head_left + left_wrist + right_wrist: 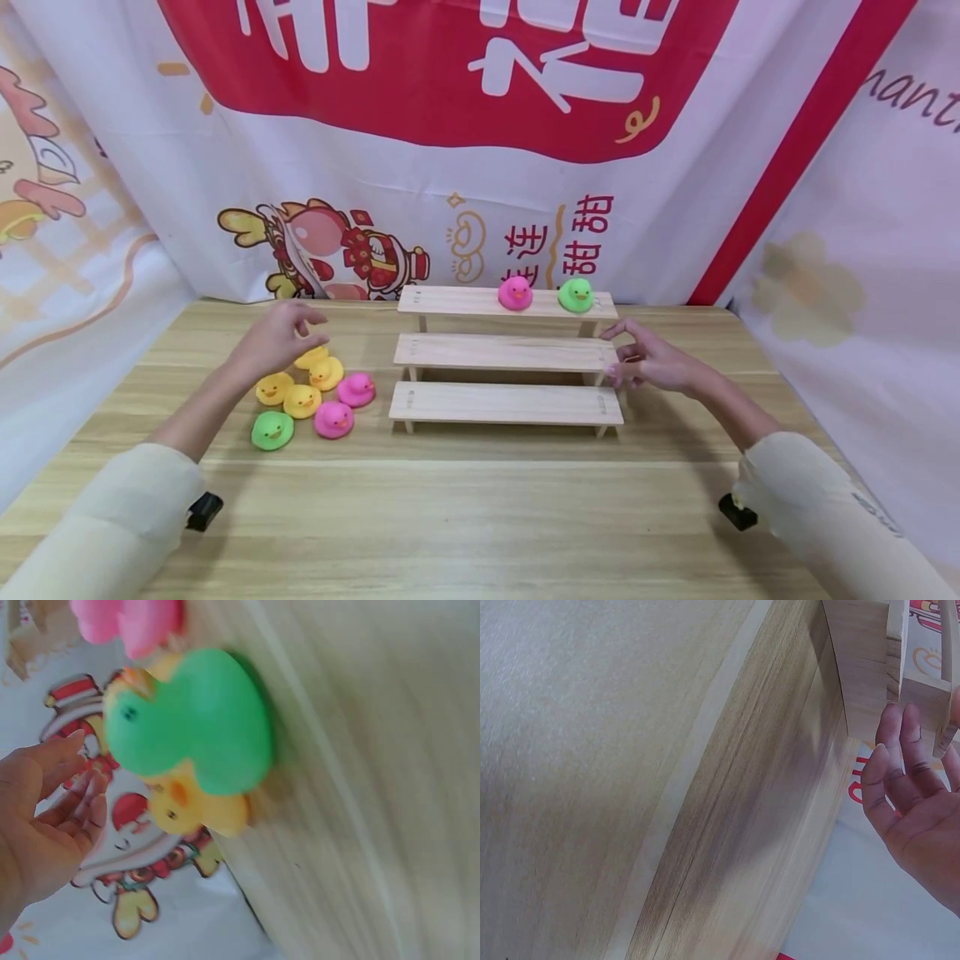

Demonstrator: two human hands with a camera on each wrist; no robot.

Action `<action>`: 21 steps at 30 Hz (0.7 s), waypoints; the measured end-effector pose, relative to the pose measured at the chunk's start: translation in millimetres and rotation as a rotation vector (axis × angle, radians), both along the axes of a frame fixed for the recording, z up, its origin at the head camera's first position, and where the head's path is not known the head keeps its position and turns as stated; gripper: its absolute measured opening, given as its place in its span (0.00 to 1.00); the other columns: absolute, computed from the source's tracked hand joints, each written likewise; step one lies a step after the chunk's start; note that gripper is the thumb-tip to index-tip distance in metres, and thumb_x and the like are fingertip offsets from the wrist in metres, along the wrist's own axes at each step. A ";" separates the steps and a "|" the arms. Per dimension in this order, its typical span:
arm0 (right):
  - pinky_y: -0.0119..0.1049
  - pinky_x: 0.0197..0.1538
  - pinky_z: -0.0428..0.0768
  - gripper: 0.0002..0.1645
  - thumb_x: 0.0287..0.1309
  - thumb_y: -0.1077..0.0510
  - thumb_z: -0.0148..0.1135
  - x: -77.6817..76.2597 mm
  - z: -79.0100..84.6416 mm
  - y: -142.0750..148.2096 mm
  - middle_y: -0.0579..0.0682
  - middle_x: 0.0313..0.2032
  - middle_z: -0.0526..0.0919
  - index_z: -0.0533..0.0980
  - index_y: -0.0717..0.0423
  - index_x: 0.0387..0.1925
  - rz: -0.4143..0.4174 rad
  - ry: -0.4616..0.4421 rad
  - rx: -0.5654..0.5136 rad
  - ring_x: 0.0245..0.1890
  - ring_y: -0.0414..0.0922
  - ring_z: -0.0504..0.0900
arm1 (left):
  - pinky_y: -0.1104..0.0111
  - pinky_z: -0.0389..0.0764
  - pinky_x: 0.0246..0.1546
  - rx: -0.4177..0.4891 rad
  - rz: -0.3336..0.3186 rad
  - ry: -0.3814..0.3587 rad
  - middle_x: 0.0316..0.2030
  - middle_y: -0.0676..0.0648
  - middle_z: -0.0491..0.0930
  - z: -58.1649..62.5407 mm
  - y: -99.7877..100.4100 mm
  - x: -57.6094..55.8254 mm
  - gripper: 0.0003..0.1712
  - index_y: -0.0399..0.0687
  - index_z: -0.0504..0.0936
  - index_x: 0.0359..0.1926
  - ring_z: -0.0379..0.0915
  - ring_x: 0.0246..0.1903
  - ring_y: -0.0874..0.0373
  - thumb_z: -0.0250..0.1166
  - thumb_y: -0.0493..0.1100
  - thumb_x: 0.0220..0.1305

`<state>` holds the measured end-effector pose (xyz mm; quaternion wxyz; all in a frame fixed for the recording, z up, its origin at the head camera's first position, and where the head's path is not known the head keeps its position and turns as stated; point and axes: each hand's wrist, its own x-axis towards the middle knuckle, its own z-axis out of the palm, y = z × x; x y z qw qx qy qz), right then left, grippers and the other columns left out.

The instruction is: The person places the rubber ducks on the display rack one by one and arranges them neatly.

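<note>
Over the back of a group of toy ducks, my left hand (279,335) hovers with its fingers loosely bent and nothing in them. Yellow ducks (302,402) lie below and in front of it, with a green duck (272,430) and two pink ducks (333,419) beside them. That green duck (202,720) partly hides a yellow one (196,804) in the left wrist view. A three-step wooden shelf (506,403) stands in the middle. My right hand (651,360) holds the right end of its middle step between thumb and fingers; the right wrist view cuts off the thumb side.
On the top step sit a pink duck (515,293) and a green duck (576,295), towards the right. A printed cloth (420,167) hangs behind the wooden table (465,525), with cloth at both sides.
</note>
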<state>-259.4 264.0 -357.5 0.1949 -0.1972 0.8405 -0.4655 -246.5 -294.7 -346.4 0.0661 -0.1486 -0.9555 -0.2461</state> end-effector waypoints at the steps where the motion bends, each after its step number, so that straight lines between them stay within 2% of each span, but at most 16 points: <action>1: 0.41 0.34 0.82 0.31 0.69 0.66 0.60 0.1 0.2 0.2 0.61 0.35 0.84 0.56 0.65 0.66 -0.003 -0.002 -0.001 0.35 0.53 0.85 | 0.61 0.79 0.34 -0.005 0.009 -0.018 0.49 0.27 0.79 -1.5 -3.6 -0.9 0.20 0.24 0.82 0.53 0.75 0.35 0.47 0.71 0.36 0.65; 3: 0.41 0.34 0.82 0.31 0.69 0.66 0.60 0.5 0.6 -0.1 0.60 0.35 0.84 0.56 0.65 0.66 -0.007 -0.006 -0.004 0.35 0.53 0.85 | 0.58 0.81 0.34 -0.023 0.026 -0.050 0.50 0.25 0.77 -4.4 -10.5 -2.4 0.21 0.23 0.82 0.53 0.76 0.36 0.45 0.72 0.36 0.64; 6: 0.41 0.34 0.82 0.32 0.69 0.66 0.61 1.1 0.7 0.0 0.60 0.35 0.84 0.56 0.65 0.66 -0.009 -0.014 -0.012 0.34 0.53 0.85 | 0.45 0.83 0.44 -0.041 0.048 -0.091 0.52 0.22 0.76 -8.0 -18.3 -4.9 0.22 0.21 0.81 0.53 0.77 0.43 0.34 0.73 0.36 0.63; 9: 0.40 0.33 0.82 0.33 0.68 0.66 0.61 1.6 0.1 -0.4 0.60 0.35 0.83 0.55 0.65 0.66 -0.011 -0.024 -0.018 0.34 0.53 0.85 | 0.37 0.79 0.53 -0.059 0.044 -0.116 0.52 0.22 0.78 -10.8 -23.8 -6.7 0.22 0.22 0.82 0.52 0.75 0.53 0.27 0.73 0.37 0.63; 10: 0.40 0.33 0.82 0.33 0.68 0.67 0.61 1.9 0.0 -0.4 0.60 0.35 0.83 0.55 0.65 0.67 -0.012 -0.026 -0.019 0.34 0.52 0.85 | 0.36 0.78 0.54 -0.059 0.038 -0.121 0.51 0.22 0.79 -11.5 -24.9 -7.4 0.22 0.22 0.82 0.51 0.75 0.53 0.27 0.73 0.36 0.63; 16: 0.40 0.34 0.82 0.33 0.68 0.67 0.61 2.8 0.7 -1.3 0.60 0.35 0.83 0.55 0.65 0.66 -0.016 -0.034 -0.011 0.34 0.52 0.84 | 0.44 0.81 0.44 -0.082 0.010 -0.124 0.38 0.31 0.84 -15.1 -28.5 -10.7 0.19 0.24 0.84 0.49 0.78 0.41 0.38 0.74 0.35 0.61; 21: 0.41 0.33 0.82 0.33 0.67 0.67 0.61 0.7 2.4 -2.4 0.60 0.36 0.83 0.55 0.65 0.66 -0.016 -0.029 -0.002 0.35 0.52 0.84 | 0.46 0.82 0.42 -0.067 0.014 -0.129 0.38 0.33 0.83 -19.0 -29.7 -14.1 0.20 0.24 0.83 0.50 0.78 0.40 0.41 0.73 0.36 0.62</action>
